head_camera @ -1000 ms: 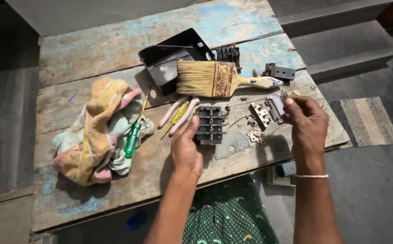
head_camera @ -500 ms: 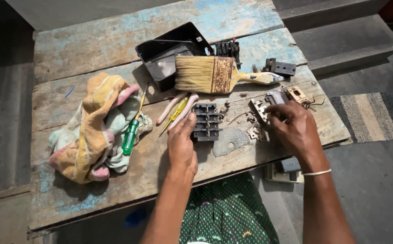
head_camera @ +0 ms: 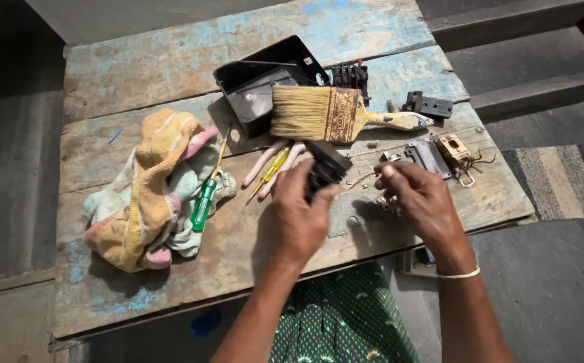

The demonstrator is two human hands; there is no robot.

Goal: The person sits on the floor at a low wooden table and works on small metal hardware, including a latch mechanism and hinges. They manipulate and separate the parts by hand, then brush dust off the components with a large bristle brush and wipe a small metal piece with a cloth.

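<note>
Worn plank table (head_camera: 171, 282): left hand (head_camera: 298, 218) fingers pinching black switch block (head_camera: 324, 168); right hand (head_camera: 423, 202) fingers curled beside.

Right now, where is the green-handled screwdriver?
In the head view, the green-handled screwdriver lies on the left part of the wooden table, resting against the crumpled cloth, left of the left hand.

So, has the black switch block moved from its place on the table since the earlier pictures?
Yes. The black switch block is now lifted and tilted in the left hand, closer to the paintbrush than before.
</note>
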